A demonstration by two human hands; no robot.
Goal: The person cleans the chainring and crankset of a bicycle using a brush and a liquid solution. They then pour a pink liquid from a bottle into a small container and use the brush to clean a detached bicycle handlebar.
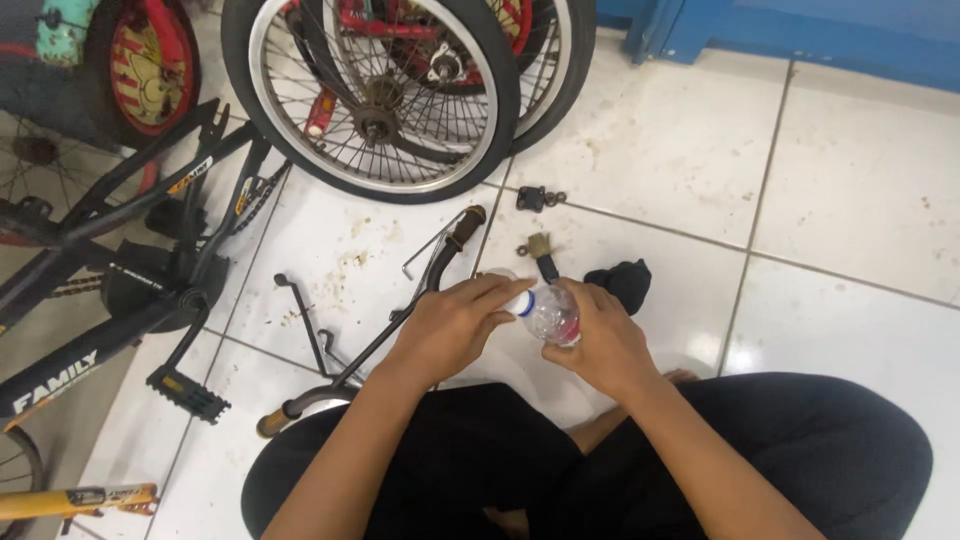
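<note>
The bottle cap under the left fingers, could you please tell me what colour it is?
Blue; the cap shows only in the head view.

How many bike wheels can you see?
5: two silver-rimmed wheels top centre, a red one top left, parts at left edge and bottom left. Others may be hidden.

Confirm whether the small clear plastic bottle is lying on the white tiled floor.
No: the small clear plastic bottle is held up in the right hand, with the left hand at its blue-capped end, above the floor.
</note>
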